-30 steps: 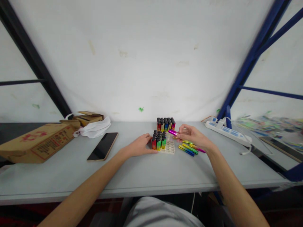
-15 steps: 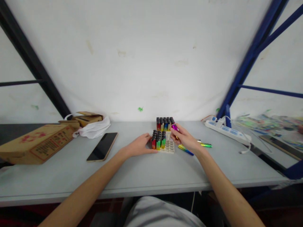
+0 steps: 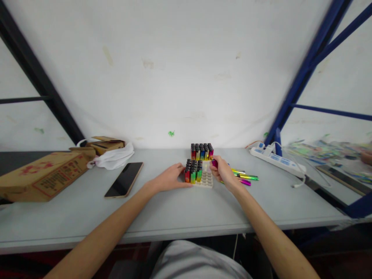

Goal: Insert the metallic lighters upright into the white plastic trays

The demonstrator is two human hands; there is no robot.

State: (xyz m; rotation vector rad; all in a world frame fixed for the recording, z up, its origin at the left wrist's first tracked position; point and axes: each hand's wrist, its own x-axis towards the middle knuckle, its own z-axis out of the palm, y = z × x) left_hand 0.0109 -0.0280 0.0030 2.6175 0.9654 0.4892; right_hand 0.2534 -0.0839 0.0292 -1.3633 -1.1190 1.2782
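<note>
Worktop, grey: running along the wall.
Carton: lying at the left end.
Power strip: lying along the right edge, near the back corner.
White bag: crumpling beside the carton, toward the back edge.
Phone: lying face up, left of centre.
Left hand: spreading thumb and fingers around the tray's left end.
Right hand: gripping the purple lighter at the tray's right edge; whether it is touching the tray, I cannot tell.
Rear lighters: standing upright near the back edge.
Tray, pale: sitting mid-worktop, carrying upright lighters on its left, showing cells on its right.
Loose lighters: lying right of the right hand, partly hiding behind it.
</note>
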